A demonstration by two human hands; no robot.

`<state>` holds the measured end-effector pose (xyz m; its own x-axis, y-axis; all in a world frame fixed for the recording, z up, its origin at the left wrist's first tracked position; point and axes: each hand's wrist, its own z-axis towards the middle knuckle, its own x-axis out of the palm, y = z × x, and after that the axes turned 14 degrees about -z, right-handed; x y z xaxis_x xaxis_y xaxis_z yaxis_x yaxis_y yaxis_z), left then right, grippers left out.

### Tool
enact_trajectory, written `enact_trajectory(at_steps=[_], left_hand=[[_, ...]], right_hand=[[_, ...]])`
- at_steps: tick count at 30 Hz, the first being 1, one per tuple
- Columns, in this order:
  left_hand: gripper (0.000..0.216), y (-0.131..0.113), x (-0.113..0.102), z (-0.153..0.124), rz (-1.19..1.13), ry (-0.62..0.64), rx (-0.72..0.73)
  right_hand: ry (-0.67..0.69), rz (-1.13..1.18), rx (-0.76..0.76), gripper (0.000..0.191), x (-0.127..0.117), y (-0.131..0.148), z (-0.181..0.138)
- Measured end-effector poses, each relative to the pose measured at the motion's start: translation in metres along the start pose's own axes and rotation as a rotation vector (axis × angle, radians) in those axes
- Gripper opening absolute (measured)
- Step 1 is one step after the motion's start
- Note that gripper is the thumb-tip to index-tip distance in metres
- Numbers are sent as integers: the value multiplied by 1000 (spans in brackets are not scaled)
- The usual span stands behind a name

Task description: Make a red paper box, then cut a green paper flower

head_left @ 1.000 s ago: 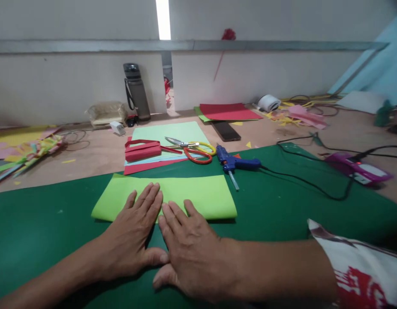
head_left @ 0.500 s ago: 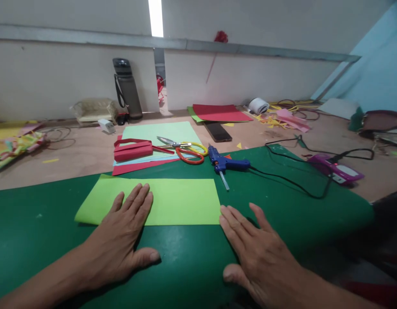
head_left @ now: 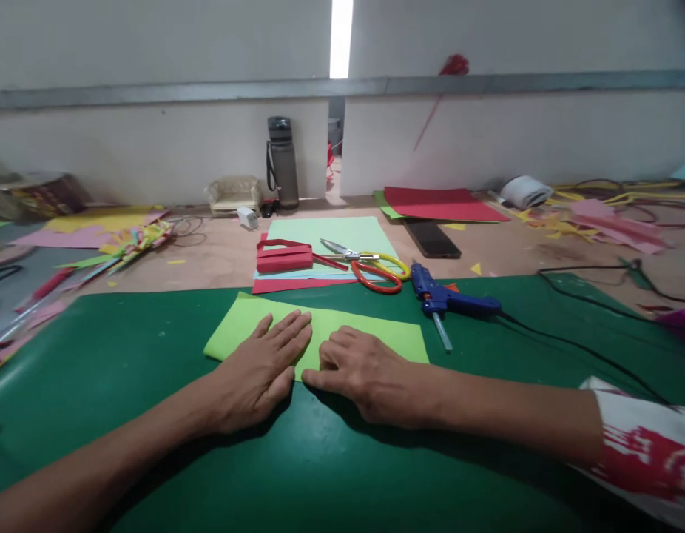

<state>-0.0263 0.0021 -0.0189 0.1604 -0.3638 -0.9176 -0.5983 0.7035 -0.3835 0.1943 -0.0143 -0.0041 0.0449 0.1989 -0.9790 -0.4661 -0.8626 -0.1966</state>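
Observation:
A folded sheet of light green paper (head_left: 376, 333) lies in front of me on the dark green mat. My left hand (head_left: 270, 363) rests flat on its left half, fingers stretched out and the thumb by the near edge. On the middle of the paper my right hand (head_left: 365, 370) presses down with curled fingers, its thumb pointing left along the near folded edge; nothing shows inside the fingers. Beyond the paper are scissors (head_left: 380, 275) with red and yellow handles, a folded red paper piece (head_left: 285, 257) and a blue hot glue gun (head_left: 456, 300) with a glue stick in it.
The green mat (head_left: 220, 474) covers the near table. Farther back are a dark bottle (head_left: 285, 170), a phone (head_left: 434, 240), red sheets (head_left: 442, 203), a white roll (head_left: 525, 191) and a small sofa model (head_left: 234, 195). Paper scraps lie left and right. The glue gun's cord (head_left: 575, 348) runs right.
My right hand has moved left from the paper's right end to its middle, and its fingers have curled. My left hand stays flat on the paper. The view has turned left.

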Motion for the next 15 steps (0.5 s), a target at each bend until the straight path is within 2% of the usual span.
enact_trajectory(at_steps=[6,15], left_hand=[[53,2,4,2,-28,-47,-23],[56,10,13,-1,55,-90,40]], right_hand=[[-2,-42,-51,40,3,4,0],[-3,29,27,37,-2,5,-42]])
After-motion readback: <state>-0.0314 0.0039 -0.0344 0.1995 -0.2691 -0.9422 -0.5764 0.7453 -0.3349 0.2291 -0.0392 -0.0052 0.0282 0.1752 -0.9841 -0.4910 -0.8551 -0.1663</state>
